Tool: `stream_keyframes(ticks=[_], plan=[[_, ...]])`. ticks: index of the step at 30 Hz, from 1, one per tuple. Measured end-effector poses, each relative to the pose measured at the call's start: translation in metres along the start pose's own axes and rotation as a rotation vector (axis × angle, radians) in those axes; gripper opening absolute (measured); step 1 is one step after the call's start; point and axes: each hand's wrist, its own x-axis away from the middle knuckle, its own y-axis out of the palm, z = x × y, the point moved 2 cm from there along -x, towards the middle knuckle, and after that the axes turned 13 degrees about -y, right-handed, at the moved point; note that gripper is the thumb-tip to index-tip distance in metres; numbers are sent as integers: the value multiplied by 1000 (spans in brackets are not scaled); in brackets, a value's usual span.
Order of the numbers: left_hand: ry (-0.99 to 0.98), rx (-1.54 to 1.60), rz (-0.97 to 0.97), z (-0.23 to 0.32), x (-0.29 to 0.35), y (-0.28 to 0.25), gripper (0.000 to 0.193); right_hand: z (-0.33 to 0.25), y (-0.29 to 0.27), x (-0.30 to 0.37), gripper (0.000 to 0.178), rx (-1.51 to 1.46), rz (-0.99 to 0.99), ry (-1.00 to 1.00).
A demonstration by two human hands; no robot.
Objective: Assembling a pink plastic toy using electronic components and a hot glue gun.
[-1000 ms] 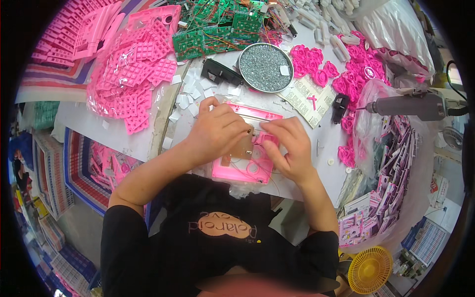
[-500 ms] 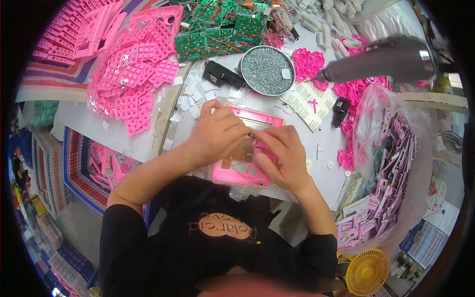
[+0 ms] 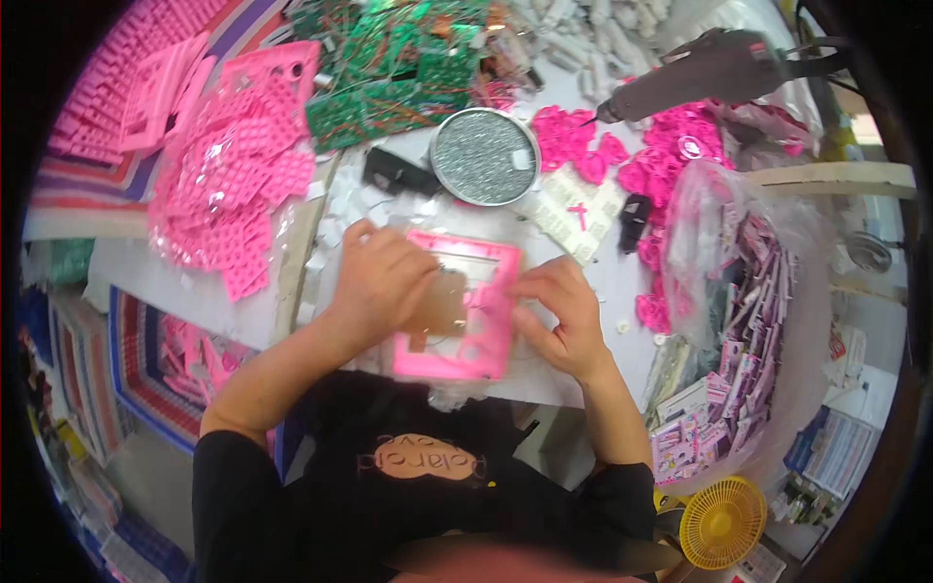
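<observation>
A pink plastic casing (image 3: pixel 498 335), rectangular with an opened middle, lies in front of me on the table. A brown board (image 3: pixel 442 309) sits inside it on the left, with thin wires nearby. My left hand (image 3: pixel 384 284) is closed round the casing's left edge, its curled fingers reaching over the brown board. Beside the right edge is my right hand (image 3: pixel 562 316), its fingers bent and the thumb apart from them, with nothing visible between. Beyond the casing stands a round tin (image 3: pixel 486 157) full of small metal screws. A grey electric screwdriver (image 3: pixel 695 80) hangs at the upper right.
Green circuit boards (image 3: pixel 389 107) with wires lie at the back. Pink keypad pieces (image 3: pixel 219 180) fill a plastic bag at left. Black parts (image 3: pixel 398 175) flank the tin. Pink rings (image 3: pixel 675 160) are heaped at right, near a large bag of printed cards (image 3: pixel 743 330). A yellow fan (image 3: pixel 722 523) stands below.
My right hand has come away from the casing's middle to its right edge. The left hand has shifted to the casing's left side. The whole view has swung slightly.
</observation>
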Motion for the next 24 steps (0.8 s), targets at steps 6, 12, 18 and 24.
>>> stream_keyframes(ticks=[6, 12, 18, 24], plan=[[-87, 75, -62, 10, 0, -1, 12, 61, 5, -65, 52, 150, 277, 70], [-147, 129, -90, 10, -2, -6, 10, 244, -67, -131, 45, 992, 206, 760], [-189, 174, -67, 1, 8, -2, 9, 288, -100, -100, 40, 1108, 80, 751], [-193, 159, 9, -6, 0, -3, 8, 149, -54, -96, 33, 396, 536, 255]])
